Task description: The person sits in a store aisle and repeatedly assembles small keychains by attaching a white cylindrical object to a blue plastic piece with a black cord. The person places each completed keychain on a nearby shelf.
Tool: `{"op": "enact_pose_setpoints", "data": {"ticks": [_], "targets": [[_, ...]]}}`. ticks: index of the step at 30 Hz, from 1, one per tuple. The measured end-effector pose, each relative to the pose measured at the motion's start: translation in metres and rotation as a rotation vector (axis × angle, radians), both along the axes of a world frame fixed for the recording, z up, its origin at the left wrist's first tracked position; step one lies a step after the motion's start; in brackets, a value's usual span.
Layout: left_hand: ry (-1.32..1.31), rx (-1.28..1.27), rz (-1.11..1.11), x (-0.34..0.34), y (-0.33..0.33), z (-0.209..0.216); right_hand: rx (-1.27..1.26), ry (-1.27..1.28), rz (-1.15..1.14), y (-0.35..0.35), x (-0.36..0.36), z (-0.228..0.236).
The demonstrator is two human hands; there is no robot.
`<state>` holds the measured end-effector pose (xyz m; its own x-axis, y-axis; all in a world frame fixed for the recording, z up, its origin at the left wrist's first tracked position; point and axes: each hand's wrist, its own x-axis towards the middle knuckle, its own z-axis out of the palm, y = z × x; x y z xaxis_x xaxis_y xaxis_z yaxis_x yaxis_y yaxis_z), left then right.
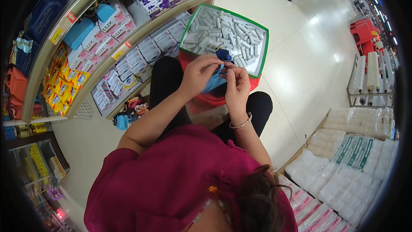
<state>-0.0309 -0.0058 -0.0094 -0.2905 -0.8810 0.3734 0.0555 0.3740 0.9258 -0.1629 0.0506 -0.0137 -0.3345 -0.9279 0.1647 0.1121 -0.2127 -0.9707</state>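
My left hand (198,76) and my right hand (237,87) meet over my lap, fingertips pinched together. Between them is a light blue bag (212,85) with a dark blue gathered piece (223,54) at its top. Both thumbs and forefingers close on the bag's upper part; my fingers hide just what each one pinches. Right beyond my hands, a shallow white tray with a green rim (267,45) holds a heap of small pale grey cylinders (234,30). The tray rests on a red support (254,83) between my knees.
At left, curved shelves (105,36) carry boxed soaps and yellow packets (68,83). Crumpled colourful items (133,109) lie on the floor by my left knee. White wrapped packs (326,180) are stacked at lower right. Tall rolls (372,75) stand in a rack beyond the tiled floor (309,47).
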Motion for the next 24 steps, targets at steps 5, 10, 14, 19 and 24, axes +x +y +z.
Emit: {"op": "enact_pose_setpoints", "data": {"ticks": [5,10,14,19,24], "targets": [[0.022,-0.002,0.045,-0.003,0.002,-0.003,-0.04,-0.023,-0.005,0.002,0.003,0.002],[0.084,0.38,0.011,-0.001,0.005,-0.005,-0.062,-0.101,0.019,0.005,0.0,0.006],[0.27,0.433,0.024,-0.009,0.006,-0.006,0.038,-0.082,-0.08,0.005,0.002,0.014],[0.22,0.388,0.027,-0.01,0.002,-0.002,0.044,-0.156,-0.01,-0.003,-0.007,0.024],[-0.079,0.091,0.061,-0.004,-0.006,0.009,0.093,0.159,0.0,-0.012,-0.014,0.03]]}}
